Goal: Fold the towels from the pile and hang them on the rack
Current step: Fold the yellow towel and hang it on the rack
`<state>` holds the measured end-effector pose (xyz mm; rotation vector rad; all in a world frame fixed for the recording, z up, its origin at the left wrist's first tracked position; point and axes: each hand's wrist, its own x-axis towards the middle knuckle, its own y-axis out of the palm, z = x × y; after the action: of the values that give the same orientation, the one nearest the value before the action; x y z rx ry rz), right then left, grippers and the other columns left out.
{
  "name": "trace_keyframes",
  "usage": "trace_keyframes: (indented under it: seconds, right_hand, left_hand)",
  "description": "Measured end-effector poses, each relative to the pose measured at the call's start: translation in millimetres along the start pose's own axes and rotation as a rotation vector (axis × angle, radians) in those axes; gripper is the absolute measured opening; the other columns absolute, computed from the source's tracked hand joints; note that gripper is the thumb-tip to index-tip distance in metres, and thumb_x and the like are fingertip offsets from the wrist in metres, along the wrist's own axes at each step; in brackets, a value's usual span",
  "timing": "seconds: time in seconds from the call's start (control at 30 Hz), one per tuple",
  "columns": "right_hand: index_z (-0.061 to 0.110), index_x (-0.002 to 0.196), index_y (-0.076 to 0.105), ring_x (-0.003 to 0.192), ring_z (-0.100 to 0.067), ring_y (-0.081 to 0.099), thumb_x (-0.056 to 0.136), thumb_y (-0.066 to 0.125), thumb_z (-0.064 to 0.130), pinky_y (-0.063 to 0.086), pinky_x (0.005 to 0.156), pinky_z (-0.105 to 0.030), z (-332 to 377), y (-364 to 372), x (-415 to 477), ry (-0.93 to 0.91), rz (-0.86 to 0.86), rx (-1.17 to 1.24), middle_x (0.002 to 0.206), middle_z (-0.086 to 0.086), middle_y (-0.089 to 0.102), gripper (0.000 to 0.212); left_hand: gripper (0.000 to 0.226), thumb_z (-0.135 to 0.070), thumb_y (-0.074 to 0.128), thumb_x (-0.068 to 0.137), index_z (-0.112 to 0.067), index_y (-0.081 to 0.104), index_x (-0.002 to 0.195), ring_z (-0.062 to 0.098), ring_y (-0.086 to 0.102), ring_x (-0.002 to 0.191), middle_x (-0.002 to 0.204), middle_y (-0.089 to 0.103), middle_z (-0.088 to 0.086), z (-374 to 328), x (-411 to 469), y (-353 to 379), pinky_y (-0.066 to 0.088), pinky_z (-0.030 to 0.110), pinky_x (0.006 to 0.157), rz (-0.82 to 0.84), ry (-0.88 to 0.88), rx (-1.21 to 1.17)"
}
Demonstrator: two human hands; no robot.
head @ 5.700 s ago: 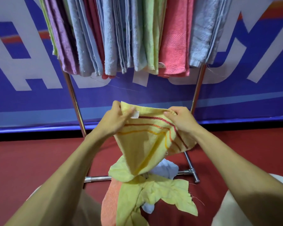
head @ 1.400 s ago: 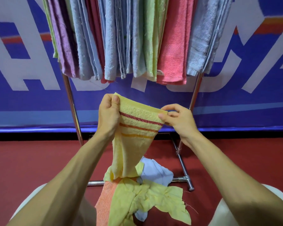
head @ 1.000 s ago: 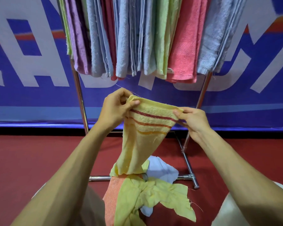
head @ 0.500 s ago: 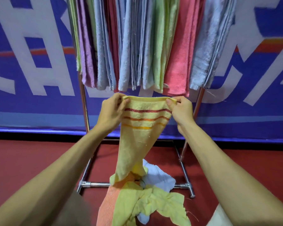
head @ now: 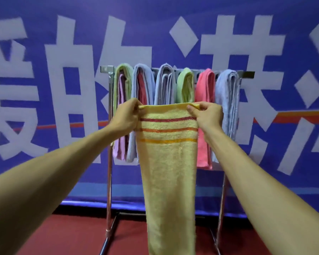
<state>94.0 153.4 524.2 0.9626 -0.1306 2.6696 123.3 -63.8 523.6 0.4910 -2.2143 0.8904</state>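
A yellow towel (head: 168, 173) with three red and orange stripes hangs long and folded in front of me. My left hand (head: 126, 116) pinches its top left corner and my right hand (head: 206, 115) pinches its top right corner, stretching the top edge level. Behind it stands the metal rack (head: 109, 144), its top bar carrying several folded towels: green with purple, blue with red, lilac, green (head: 186, 85), pink (head: 204, 100) and pale blue (head: 228, 100). The towel's top edge is below the bar, in front of the hung towels. The pile on the floor is out of view.
A blue banner (head: 44, 89) with large white characters fills the wall right behind the rack. The floor (head: 66, 236) is red. The rack's base bars (head: 107, 243) run toward me on both sides at floor level.
Both hands have lifted the yellow towel up to full length in front of the hung towels. My view has tilted up, showing the rack's top bar and losing the pile on the floor.
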Motion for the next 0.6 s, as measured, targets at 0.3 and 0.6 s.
trace_keyframes:
  seconds: [0.3, 0.6]
  right_hand:
    - [0.003, 0.085, 0.068, 0.070, -0.013, 0.044, 0.095, 0.058, 0.018, 0.035, 0.062, -0.022, 35.9, -3.9, 25.7, -0.018, -0.173, -0.069, 0.066, 0.003, 0.050, 0.021]
    - [0.002, 0.073, 0.068, 0.067, -0.017, 0.046, 0.089, 0.065, 0.023, 0.036, 0.061, -0.026, 14.4, -23.6, 25.7, -0.039, -0.181, -0.254, 0.064, -0.003, 0.053, 0.026]
  left_hand:
    - [0.026, 0.014, 0.050, 0.086, -0.010, 0.056, 0.094, 0.010, 0.055, 0.071, 0.080, 0.057, -0.002, -45.3, 0.4, 7.0, 0.048, 0.013, 0.055, -0.212, 0.158, -0.144]
    - [0.011, -0.002, 0.050, 0.095, -0.012, 0.052, 0.094, 0.003, 0.051, 0.072, 0.080, 0.052, -0.012, -39.7, 0.7, 18.1, 0.045, 0.008, 0.055, -0.118, 0.133, -0.109]
